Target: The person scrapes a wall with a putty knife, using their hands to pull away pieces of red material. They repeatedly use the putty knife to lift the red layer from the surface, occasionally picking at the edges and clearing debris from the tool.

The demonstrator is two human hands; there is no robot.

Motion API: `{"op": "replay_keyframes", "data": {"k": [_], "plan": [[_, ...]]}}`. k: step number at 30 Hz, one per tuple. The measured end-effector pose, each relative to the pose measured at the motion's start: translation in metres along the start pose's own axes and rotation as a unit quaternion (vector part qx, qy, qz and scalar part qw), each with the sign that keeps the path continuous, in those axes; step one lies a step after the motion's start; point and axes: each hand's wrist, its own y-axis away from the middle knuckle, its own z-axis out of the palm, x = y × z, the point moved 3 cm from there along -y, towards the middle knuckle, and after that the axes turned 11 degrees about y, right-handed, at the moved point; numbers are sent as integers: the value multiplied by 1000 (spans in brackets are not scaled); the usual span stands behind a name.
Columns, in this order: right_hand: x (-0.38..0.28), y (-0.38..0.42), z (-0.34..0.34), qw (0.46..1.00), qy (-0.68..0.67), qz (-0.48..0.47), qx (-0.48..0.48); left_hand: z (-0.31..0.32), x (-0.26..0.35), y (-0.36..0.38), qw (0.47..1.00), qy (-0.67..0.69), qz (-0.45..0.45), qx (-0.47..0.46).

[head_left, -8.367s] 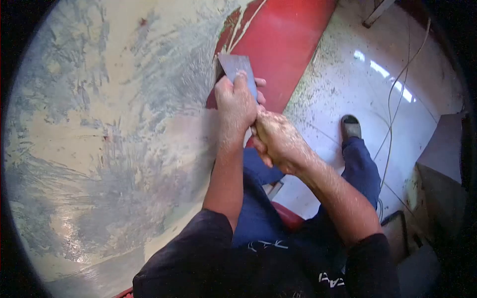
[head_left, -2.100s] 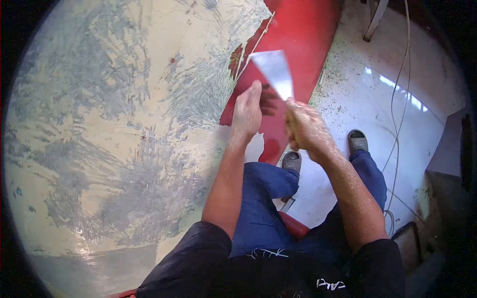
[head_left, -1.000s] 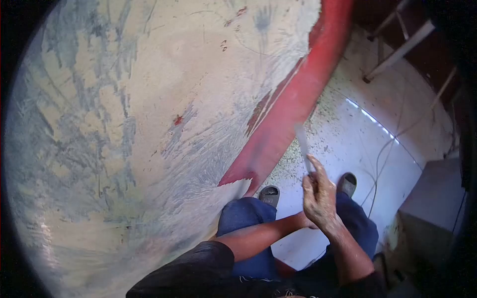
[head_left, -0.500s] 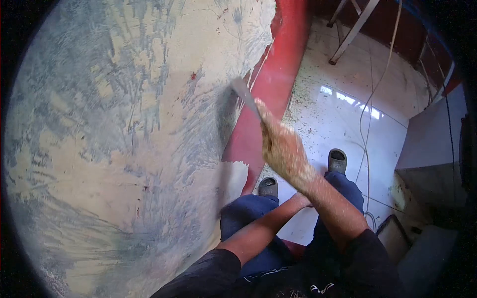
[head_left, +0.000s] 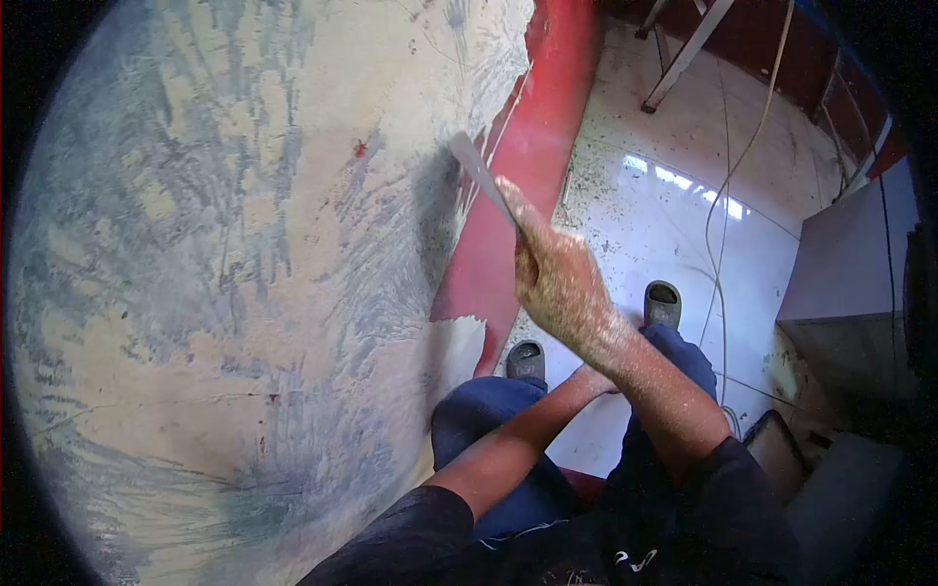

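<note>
My right hand [head_left: 565, 283], coated in pale dust, is closed around a scraper [head_left: 476, 170] with a flat metal blade. The blade's tip is right at the wall [head_left: 210, 322], close to the ragged border where the cream, blue-grey-streaked coat meets a red painted band [head_left: 503, 230]. A thin curling strip of coating [head_left: 508, 117] stands off that border just above the blade. My left hand [head_left: 594, 380] is low between my knees, its fingers hidden behind my right forearm.
Flakes and dust [head_left: 596, 210] lie on the glossy tiled floor [head_left: 664, 234] along the wall's foot. A cable [head_left: 747, 146] trails across the tiles. Metal legs [head_left: 689, 54] stand at the top right, and a pale box-like block [head_left: 850, 254] sits at the right. My sandalled feet are below.
The scraper blade has shifted slightly upward along the wall, toward the red band. The whole view has moved a little. My left hand stays low behind the right forearm.
</note>
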Motion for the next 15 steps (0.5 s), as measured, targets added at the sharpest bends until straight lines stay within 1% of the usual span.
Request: {"op": "replay_keyframes", "data": {"k": [2,4,7,10,12,13,14,15], "plan": [[1,6,1,1000,-1,0,-9,1,1,1,1000,-10,-5,-3],[-1,3,-1,1000,-5,-7,-8,1,16,4,999,-46,-8,-7],[1,2,-6,1000,-15,-4,-13,7,49,8,989,-144,-26,-29],[-4,13,0,1000,-12,-18,10,5,115,29,950,-297,-57,-78],[8,0,4,1000,-9,-13,17,9,163,44,931,-344,-63,-104],[19,-8,4,1000,-7,-7,23,12,184,45,934,-339,-37,-107],[40,-16,5,996,-63,64,26,17,205,46,936,-335,-11,-109],[61,-23,6,983,-120,134,38,10,171,33,943,-321,-18,-92]]}}
